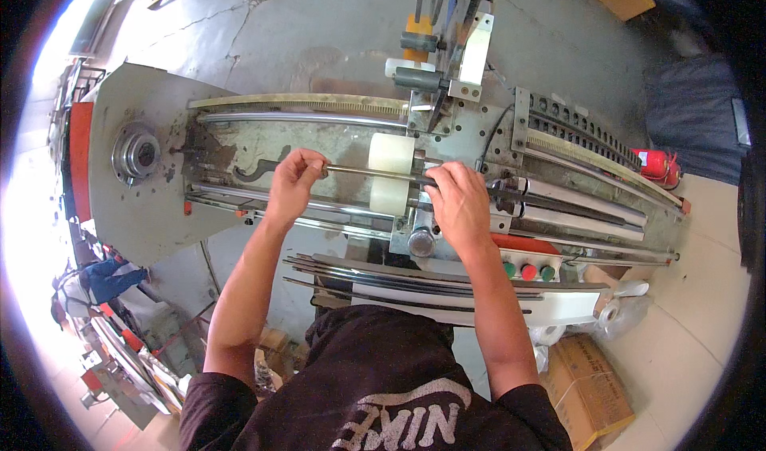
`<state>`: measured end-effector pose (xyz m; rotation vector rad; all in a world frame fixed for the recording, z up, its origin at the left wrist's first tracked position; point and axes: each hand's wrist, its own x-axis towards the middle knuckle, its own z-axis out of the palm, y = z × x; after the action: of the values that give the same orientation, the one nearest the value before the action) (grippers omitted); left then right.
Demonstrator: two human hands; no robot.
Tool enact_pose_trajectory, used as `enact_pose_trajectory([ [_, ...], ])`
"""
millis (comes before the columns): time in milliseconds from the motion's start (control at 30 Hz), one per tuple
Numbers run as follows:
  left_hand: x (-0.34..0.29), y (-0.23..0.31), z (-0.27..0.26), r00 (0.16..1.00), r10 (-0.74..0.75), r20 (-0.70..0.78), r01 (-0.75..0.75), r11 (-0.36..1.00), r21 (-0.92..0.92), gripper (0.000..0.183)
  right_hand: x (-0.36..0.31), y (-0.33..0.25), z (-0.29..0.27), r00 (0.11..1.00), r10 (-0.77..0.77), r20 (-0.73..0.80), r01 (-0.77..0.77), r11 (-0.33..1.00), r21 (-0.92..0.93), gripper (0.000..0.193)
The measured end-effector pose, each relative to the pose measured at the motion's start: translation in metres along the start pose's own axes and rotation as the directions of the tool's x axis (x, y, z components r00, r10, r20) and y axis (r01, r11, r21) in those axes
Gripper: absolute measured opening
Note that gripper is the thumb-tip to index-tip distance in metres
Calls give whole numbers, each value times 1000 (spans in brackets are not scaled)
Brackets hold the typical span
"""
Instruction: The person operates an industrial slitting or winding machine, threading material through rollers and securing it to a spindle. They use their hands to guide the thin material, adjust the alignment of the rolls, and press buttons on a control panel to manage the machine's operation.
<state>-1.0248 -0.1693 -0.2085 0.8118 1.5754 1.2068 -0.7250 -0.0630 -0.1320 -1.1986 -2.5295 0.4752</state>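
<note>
A long thin metal rod lies across the machine, passing over a thick white roller. My left hand is closed, thumb and fingertips pinching the rod's left end. Beyond those fingers a dark hooked piece shows; whether it joins the rod is hard to tell. My right hand is closed round the rod just right of the roller, where a dark stretch begins. Past that hand, dark bars run on to the right along the machine bed.
Several rods lie on a rack in front of me. Coloured push buttons sit on the machine's near side. A round chuck is on the left plate. A cardboard box and a red extinguisher stand at right. Another person is far left.
</note>
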Motion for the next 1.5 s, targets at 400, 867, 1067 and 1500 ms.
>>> enact_pose_trajectory([
  [400,199,-31,74,943,-121,309,12,943,332,41,-4,0,5,999,34,-24,-34,999,5,32],
  [867,202,-16,89,701,-405,587,-61,786,615,28,-8,5,6,999,31,-37,-27,995,101,29],
  [1067,130,-39,32,632,-361,685,334,925,179,18,-18,0,-1,998,-28,-48,34,992,121,33],
  [1500,71,13,14,552,-525,648,556,811,184,21,-33,-7,-9,998,-49,-38,53,991,120,36],
])
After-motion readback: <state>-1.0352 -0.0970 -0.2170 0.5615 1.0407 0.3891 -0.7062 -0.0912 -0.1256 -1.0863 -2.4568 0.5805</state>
